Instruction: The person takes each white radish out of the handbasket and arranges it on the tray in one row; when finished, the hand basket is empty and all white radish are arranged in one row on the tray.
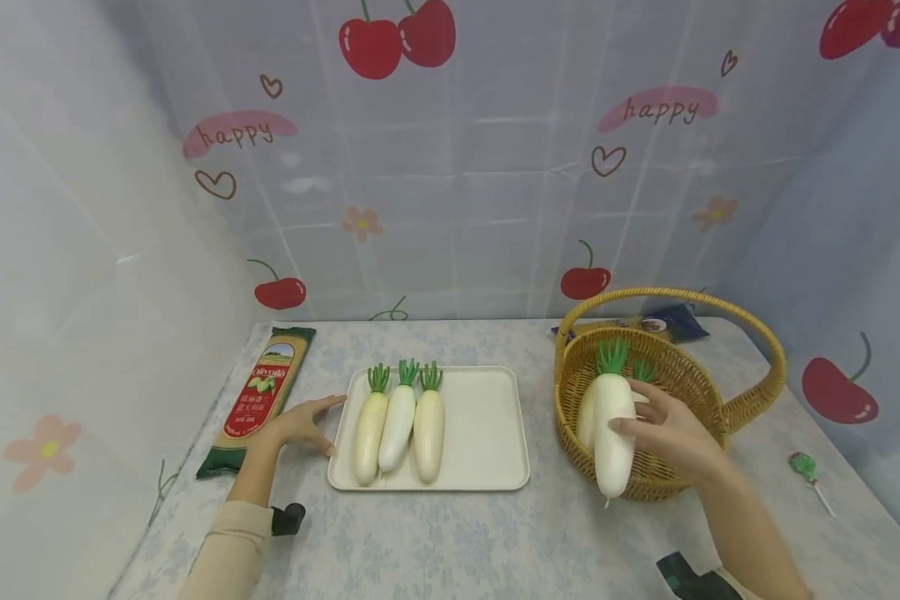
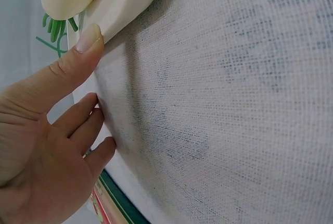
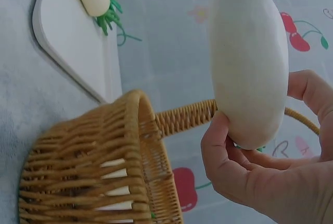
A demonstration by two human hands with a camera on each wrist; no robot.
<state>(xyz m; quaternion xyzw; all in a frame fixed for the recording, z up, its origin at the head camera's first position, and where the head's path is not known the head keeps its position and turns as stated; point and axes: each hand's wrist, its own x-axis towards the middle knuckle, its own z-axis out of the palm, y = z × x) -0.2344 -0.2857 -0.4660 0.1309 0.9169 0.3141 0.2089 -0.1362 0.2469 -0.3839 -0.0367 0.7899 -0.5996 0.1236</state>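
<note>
A white radish with green leaf stubs is held by my right hand, thumb on one side and fingers on the other. It is over the wicker basket, and in the right wrist view the radish is above the rim. At least one more white radish lies inside the basket, partly hidden. Three radishes lie side by side on the left half of a white tray. My left hand rests at the tray's left edge with fingers spread, holding nothing.
A red and green pasta packet lies left of the tray, close to my left forearm. Behind the basket is a dark blue packet. A green-topped lollipop lies on the right. The basket's tall handle arches over its opening.
</note>
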